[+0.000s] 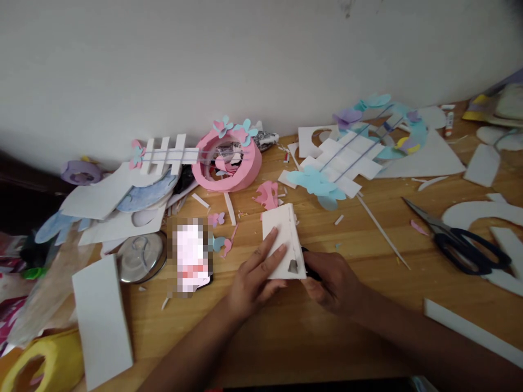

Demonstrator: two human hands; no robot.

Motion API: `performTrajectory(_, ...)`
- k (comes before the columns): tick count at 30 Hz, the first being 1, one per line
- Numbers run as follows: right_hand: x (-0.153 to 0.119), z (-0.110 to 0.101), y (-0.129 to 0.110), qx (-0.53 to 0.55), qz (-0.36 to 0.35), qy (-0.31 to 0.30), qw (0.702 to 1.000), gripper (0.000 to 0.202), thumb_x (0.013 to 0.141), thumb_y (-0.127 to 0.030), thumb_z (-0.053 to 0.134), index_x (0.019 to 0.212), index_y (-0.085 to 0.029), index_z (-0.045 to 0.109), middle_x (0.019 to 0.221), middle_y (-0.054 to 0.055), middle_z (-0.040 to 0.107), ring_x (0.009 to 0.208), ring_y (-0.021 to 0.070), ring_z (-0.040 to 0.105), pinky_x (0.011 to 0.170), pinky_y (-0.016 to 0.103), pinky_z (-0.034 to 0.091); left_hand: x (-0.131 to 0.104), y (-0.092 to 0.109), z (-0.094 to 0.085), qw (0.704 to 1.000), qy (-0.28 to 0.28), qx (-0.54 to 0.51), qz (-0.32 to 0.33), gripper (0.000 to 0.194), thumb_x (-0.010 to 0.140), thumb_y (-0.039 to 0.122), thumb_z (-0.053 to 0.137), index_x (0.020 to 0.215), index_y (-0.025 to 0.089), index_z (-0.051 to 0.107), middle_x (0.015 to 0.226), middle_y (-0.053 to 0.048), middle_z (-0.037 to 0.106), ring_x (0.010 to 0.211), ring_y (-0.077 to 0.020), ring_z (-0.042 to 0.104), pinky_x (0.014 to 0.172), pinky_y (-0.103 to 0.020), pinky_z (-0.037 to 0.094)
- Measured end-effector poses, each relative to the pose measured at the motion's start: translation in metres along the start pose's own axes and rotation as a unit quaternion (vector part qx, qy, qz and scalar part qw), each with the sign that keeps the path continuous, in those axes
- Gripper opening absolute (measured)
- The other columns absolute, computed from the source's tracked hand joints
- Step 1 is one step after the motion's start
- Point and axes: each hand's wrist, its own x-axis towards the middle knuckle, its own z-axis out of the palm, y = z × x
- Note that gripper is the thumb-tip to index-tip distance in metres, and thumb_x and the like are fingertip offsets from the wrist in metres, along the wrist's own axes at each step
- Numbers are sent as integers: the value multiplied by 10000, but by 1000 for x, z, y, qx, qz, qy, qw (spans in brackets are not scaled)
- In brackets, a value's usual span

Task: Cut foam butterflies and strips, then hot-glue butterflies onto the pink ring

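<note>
A small white foam board piece (281,234) is at the middle of the wooden table. My left hand (255,272) holds it, with fingers laid across its face and the thumb under its lower edge. My right hand (333,280) is closed on a dark tool (311,265) at the board's lower right edge. Most of that tool is hidden, but a small grey metal part (293,266) shows at the board's lower corner. A thin line runs along the board's right side. Pink cut paper (267,194) lies just behind the board.
Dark-handled scissors (461,247) lie at the right near white foam pieces. A phone (190,256) and round metal tin (141,257) sit left. Behind stand a pink ring craft (251,167) and a white craft with blue butterflies (347,158). Yellow tape (61,356) is front left.
</note>
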Motion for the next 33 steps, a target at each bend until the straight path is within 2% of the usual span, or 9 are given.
performTrajectory(6, 1, -3, -4, 24, -6, 0, 1000, 344, 1026, -381, 322, 793, -210, 509, 647, -7, 534, 556, 134, 499, 543, 274, 354, -1, -1, 0, 1000, -2, 0, 15, 638, 984, 389, 514, 1556, 200, 305, 1648, -138, 204, 1479, -289, 319, 1177, -424, 372)
performTrajectory(11, 3, -10, 3, 89, 9, 32, 995, 651, 968, -707, 91, 812, -218, 491, 645, -1, 498, 545, 150, 467, 518, 293, 341, -1, -3, -1, 996, 81, -4, -36, 562, 1015, 375, 444, 1546, 223, 341, 1632, -120, 271, 1485, -281, 310, 1198, -453, 329)
performTrajectory(13, 3, -11, 8, 95, 46, 51, 993, 609, 986, -680, 114, 792, -224, 469, 630, -15, 467, 533, 144, 443, 517, 291, 337, -1, -5, -2, 991, 112, -8, -72, 523, 1024, 357, 418, 1534, 254, 367, 1615, -103, 322, 1478, -275, 327, 1207, -482, 302)
performTrajectory(15, 4, -10, 11, 92, 71, 66, 991, 480, 1035, -554, 212, 822, -223, 486, 635, -25, 459, 530, 136, 438, 525, 285, 344, -1, -8, -2, 987, 125, -9, -99, 506, 1021, 339, 426, 1522, 276, 390, 1604, -90, 349, 1471, -271, 344, 1215, -496, 276)
performTrajectory(18, 4, -9, 10, 73, 69, 90, 991, 266, 1040, -359, 317, 965, -217, 529, 721, -8, 517, 602, 146, 510, 582, 284, 404, 0, -10, -3, 986, 123, -3, -110, 511, 1004, 323, 476, 1510, 292, 410, 1606, -80, 344, 1468, -268, 349, 1228, -488, 245)
performTrajectory(20, 4, -8, 6, 32, 54, 85, 994, 184, 1009, -306, 381, 1071, -204, 522, 828, 30, 572, 704, 173, 568, 645, 301, 451, 0, -10, -3, 987, 119, -5, -111, 521, 997, 319, 495, 1510, 299, 408, 1613, -72, 332, 1475, -263, 334, 1232, -479, 236)
performTrajectory(25, 5, 0, 2, -60, 26, 18, 998, 320, 989, -246, 445, 1302, -182, 437, 1052, 117, 640, 898, 224, 634, 781, 348, 527, -1, -9, -3, 986, 110, -8, -124, 530, 995, 331, 504, 1514, 306, 398, 1622, -61, 311, 1490, -258, 303, 1231, -480, 241)
performTrajectory(29, 7, 2, 6, -73, 9, 22, 997, 423, 1039, -293, 391, 1452, -221, 343, 1207, 140, 628, 1037, 229, 651, 857, 355, 546, 0, -9, -2, 988, 101, -16, -116, 528, 1000, 348, 493, 1516, 286, 399, 1617, -84, 323, 1479, -264, 327, 1225, -483, 255)
performTrajectory(33, 8, 0, 4, -115, 9, 43, 992, 424, 1031, -488, 375, 1350, -218, 442, 1098, 117, 662, 927, 225, 683, 749, 328, 551, 0, -8, -1, 993, 68, -27, -94, 558, 985, 358, 530, 1520, 278, 391, 1623, -106, 301, 1465, -274, 355, 1178, -457, 355)
